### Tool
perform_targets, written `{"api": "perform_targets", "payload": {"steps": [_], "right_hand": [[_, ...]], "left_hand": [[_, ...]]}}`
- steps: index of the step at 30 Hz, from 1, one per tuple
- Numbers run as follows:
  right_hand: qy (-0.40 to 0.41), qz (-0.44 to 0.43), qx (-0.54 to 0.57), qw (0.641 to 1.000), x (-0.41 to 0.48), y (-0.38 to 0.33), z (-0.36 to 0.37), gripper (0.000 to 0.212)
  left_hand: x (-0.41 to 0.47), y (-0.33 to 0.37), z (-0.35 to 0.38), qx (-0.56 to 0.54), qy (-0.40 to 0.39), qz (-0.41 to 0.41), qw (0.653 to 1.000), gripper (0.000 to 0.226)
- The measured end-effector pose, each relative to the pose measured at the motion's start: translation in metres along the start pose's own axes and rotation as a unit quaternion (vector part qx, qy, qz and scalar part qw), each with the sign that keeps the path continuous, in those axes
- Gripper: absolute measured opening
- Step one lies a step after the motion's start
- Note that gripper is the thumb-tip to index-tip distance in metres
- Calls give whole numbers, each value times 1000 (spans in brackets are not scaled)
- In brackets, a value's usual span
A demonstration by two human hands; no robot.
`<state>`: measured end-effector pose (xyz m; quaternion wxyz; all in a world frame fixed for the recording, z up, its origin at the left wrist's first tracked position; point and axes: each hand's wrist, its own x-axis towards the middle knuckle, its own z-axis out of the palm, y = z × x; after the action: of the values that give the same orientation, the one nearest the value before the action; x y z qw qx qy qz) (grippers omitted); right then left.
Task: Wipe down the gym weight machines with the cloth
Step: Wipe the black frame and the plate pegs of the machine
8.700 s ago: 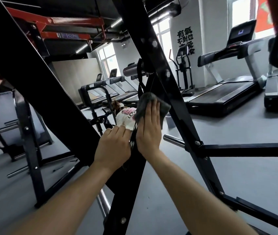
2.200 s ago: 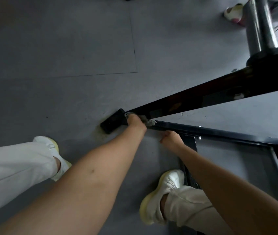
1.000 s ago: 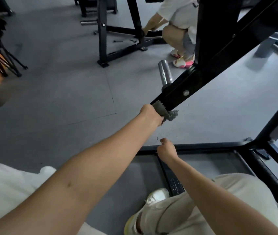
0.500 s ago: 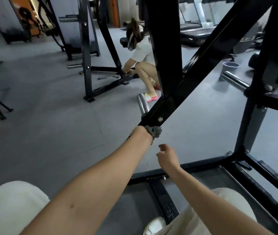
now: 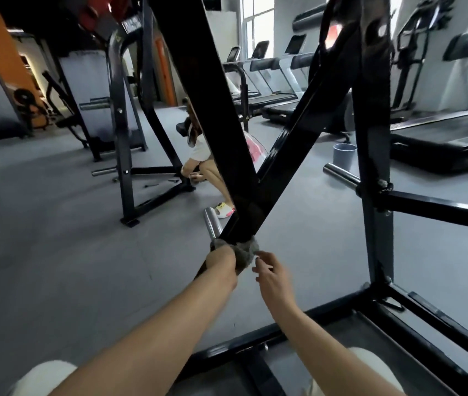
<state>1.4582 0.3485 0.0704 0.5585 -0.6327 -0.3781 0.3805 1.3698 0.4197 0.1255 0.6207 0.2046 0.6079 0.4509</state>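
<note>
Left hand: The left hand [image 5: 222,260] is gripping the grey cloth [image 5: 246,252], with its fingers curling round it.
Cloth: It is sitting low down on the slanted black bar [image 5: 287,150] of the weight machine, bunching round the bar just where two black bars are meeting.
Right hand: The right hand [image 5: 273,274] is hanging in the air just beside the cloth, with its fingers loose and a bit spread, holding nothing. I cannot tell if a fingertip is touching the cloth.
Shiny peg: A silver peg [image 5: 211,222] is sticking out just behind the cloth.
Post: A black post [image 5: 375,155] is standing upright to the right, with another silver peg [image 5: 340,175] poking out of it.
Floor: The grey floor [image 5: 55,252] is lying under everything.
Far back: Another person [image 5: 199,148] is crouching by a different machine, a grey bucket [image 5: 344,156] is standing near the post, and treadmills [image 5: 441,135] are lining the wall.
</note>
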Motion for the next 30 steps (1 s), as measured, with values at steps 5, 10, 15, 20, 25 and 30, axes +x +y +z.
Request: {"api": "perform_targets", "payload": {"steps": [5, 10, 15, 20, 25, 30], "right_hand": [[27, -50, 201, 978, -2, -48, -4, 15], [103, -51, 305, 945, 15, -100, -38, 19], [191, -144, 319, 917, 28, -144, -63, 37], [317, -250, 163, 901, 79, -189, -65, 33], [328, -288, -71, 897, 103, -157, -27, 39], [355, -301, -204, 861, 99, -119, -15, 36]], "left_hand": [[-64, 14, 17, 246, -124, 233, 933, 21], [-80, 54, 47, 416, -201, 408, 787, 28], [-72, 70, 47, 461, -111, 614, 631, 26], [-64, 95, 59, 525, 8, 754, 394, 43], [-58, 121, 73, 569, 55, 745, 344, 43], [-60, 155, 85, 599, 78, 751, 265, 38]]}}
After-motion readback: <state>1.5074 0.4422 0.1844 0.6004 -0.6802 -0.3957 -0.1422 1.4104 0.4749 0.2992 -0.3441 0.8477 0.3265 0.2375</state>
